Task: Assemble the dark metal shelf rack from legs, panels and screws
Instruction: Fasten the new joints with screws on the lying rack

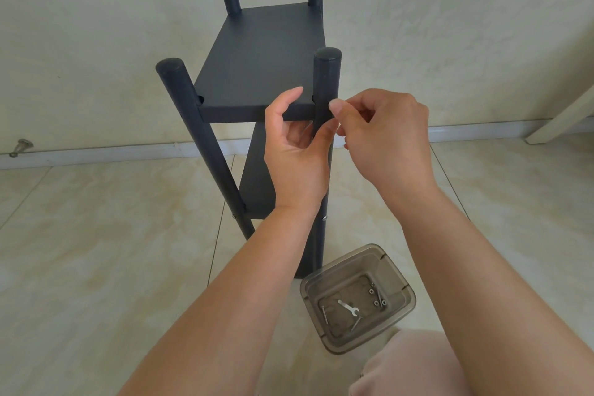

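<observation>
Standing on the tiled floor (96, 251) close to a pale wall (450, 26), the dark metal shelf rack (257, 74) fills the middle of the head view, partly built: four round legs rise above the upper panel (257, 51), and a lower panel (257, 190) sits beneath it between the same legs. The near right leg (327, 74) is where both hands meet. The left hand (295, 151) grasps the front edge of the upper panel just beside that leg, thumb on top and fingers curled underneath. The right hand (382, 135) is curled with thumb and forefinger pinched together against the leg at panel height; whatever small part it may be pinching is too small to tell. The near left leg (196, 125) leans outward toward the floor, with a small silver screw head (234, 216) at the lower panel's level; another shows on the near right leg (324, 219).

On the floor just beside the foot of the near right leg stands a clear smoky plastic tub (398, 315), holding a small flat wrench (348, 308), a few long screws (324, 315) and several nuts (374, 297). A pale pink clothed knee (411, 366) shows at the lower edge. A door stop (21, 146) sticks out of the skirting at far left.
</observation>
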